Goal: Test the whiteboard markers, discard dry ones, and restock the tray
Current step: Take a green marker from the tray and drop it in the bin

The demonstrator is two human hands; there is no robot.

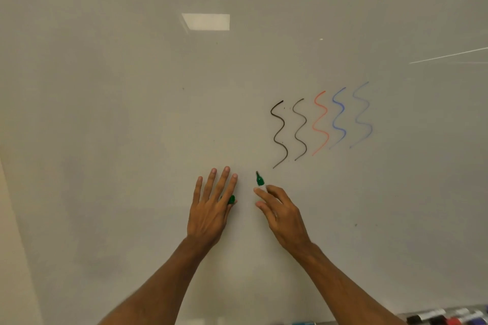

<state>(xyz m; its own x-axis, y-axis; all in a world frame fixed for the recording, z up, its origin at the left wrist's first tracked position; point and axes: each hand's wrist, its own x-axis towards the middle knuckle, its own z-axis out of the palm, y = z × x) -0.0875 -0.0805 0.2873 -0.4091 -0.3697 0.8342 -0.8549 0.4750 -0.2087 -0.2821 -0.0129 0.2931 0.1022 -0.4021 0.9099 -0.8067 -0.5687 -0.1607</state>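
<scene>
The wide, glossy white whiteboard (132, 113) carries five wavy test lines (320, 124), and the grey marker tray (401, 315) sits low to your right. Your right hand (284, 215) pinches the uncapped green marker (260, 180), nib close to the board; too light a stroke could make good ink read as dry. Your left hand (211, 211), fingers straight, traps the small green cap (231, 199) by its index finger, where it could slip.
</scene>
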